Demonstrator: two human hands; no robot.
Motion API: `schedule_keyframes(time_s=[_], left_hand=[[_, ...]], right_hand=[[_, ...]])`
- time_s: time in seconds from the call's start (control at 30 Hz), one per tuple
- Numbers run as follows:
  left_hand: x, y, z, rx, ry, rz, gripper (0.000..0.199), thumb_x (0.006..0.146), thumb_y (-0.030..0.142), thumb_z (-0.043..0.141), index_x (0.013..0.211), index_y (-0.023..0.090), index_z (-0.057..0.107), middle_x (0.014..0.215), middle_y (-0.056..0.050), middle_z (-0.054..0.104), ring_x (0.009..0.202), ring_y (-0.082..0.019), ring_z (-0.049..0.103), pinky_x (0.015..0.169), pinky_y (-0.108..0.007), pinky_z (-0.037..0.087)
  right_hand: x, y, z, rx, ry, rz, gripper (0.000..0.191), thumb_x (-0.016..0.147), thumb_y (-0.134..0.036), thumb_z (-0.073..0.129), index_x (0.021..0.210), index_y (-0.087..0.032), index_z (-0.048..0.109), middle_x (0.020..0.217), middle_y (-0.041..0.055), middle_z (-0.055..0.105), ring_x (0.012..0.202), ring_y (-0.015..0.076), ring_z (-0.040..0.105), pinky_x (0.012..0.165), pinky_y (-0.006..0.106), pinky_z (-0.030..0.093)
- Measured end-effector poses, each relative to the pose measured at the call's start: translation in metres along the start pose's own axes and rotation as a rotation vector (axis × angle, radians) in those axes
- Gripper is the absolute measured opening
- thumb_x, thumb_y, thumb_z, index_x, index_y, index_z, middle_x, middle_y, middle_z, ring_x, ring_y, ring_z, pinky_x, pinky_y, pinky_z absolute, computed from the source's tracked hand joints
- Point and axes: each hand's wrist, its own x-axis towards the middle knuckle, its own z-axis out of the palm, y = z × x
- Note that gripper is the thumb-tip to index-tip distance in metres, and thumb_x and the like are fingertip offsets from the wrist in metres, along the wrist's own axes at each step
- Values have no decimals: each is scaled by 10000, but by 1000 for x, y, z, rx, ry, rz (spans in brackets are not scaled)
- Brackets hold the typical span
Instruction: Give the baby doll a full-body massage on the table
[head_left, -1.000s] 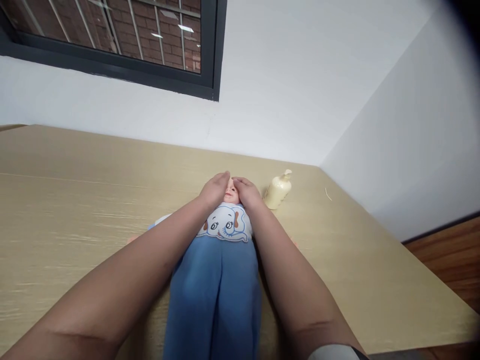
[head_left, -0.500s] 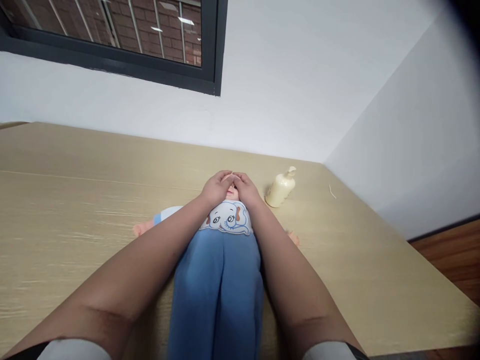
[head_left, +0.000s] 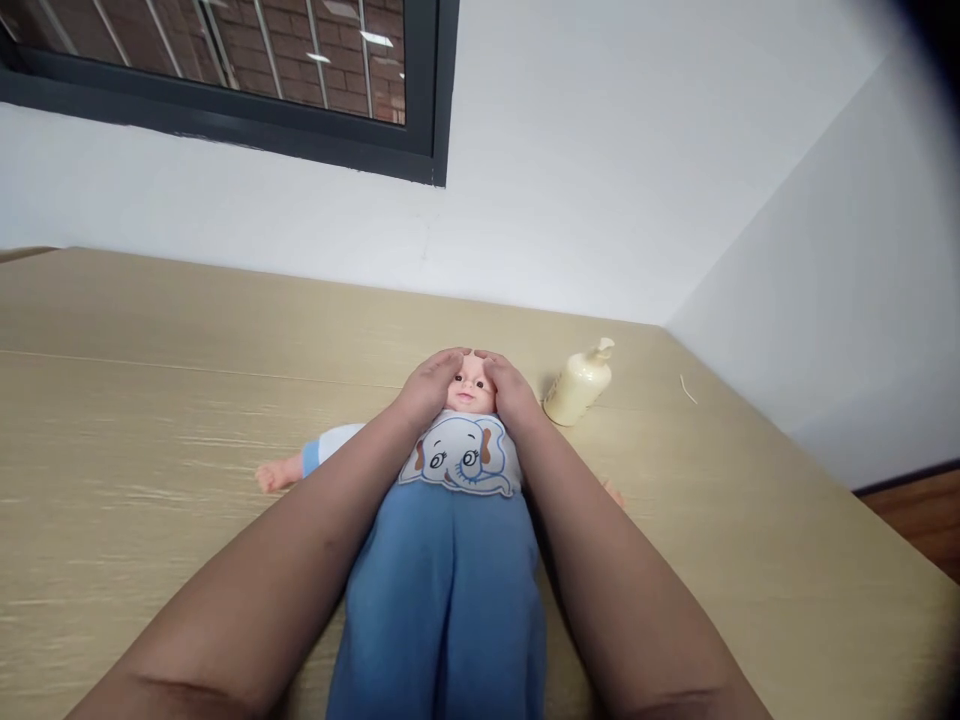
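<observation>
A baby doll (head_left: 457,560) lies on its back on the table, wearing blue trousers and a white top with an elephant print. Against one side of its head rests my left hand (head_left: 433,385), fingers laid along the temple towards the crown. My right hand (head_left: 511,385) lies on the other side in the same way. Both hands are open and cup the head without closing round it. Between them the doll's face (head_left: 470,392) shows. Its arms stick out past my forearms, the right one mostly hidden.
A cream pump bottle (head_left: 577,385) stands just right of my right hand. Further right, a thin pale strip (head_left: 688,390) lies on the wooden table (head_left: 150,400). White walls (head_left: 570,150) and a dark-framed window (head_left: 427,90) bound the far side.
My hands have slid apart from over the doll's forehead and eyes to the sides of its head, uncovering the face. The camera view has shifted slightly.
</observation>
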Motion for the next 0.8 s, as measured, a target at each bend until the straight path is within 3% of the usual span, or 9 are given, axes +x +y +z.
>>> schedule_keyframes(time_s=[0.23, 0.33, 0.5, 0.7, 0.8], left_hand=[[4, -1, 0, 92, -33, 64, 416, 968, 341, 429, 1211, 127, 689, 1343, -112, 658, 1269, -261, 572, 1101, -347, 429], [7, -8, 0, 188, -72, 203, 454, 996, 403, 397, 1227, 133, 680, 1332, -123, 657, 1267, -258, 569, 1136, -375, 392], [8, -19, 2, 346, 4, 380, 510, 1039, 453, 314, 1258, 151, 662, 1374, -136, 619, 1359, -255, 488, 1203, -426, 310], [4, -25, 2, 342, 68, 486, 506, 1062, 493, 316, 1412, 211, 548, 1612, -105, 368, 1531, -248, 232, 1254, -473, 197], [6, -28, 2, 246, 74, 421, 511, 1040, 452, 425, 1489, 209, 457, 1635, -104, 331, 1527, -263, 253, 1259, -465, 195]], right_hand=[[-5, -8, 4, -47, -29, -72, 515, 972, -540, 428, 1357, -224, 564, 1432, 83, 581, 1339, 262, 531, 1156, 455, 391], [-11, -17, 6, -211, -43, -167, 613, 983, -610, 396, 1444, -217, 493, 1543, 93, 464, 1466, 276, 375, 1231, 489, 261], [-22, -32, 12, -429, -43, -255, 755, 979, -721, 255, 1548, -234, 356, 1654, 61, 291, 1570, 275, 75, 1267, 548, 69], [-27, -40, 15, -519, -28, -327, 805, 978, -732, 162, 1566, -210, 330, 1655, 61, 289, 1574, 272, 60, 1273, 528, 49], [-26, -38, 14, -522, -60, -320, 815, 964, -760, 179, 1553, -229, 367, 1642, 55, 320, 1569, 269, 115, 1275, 504, 86]])
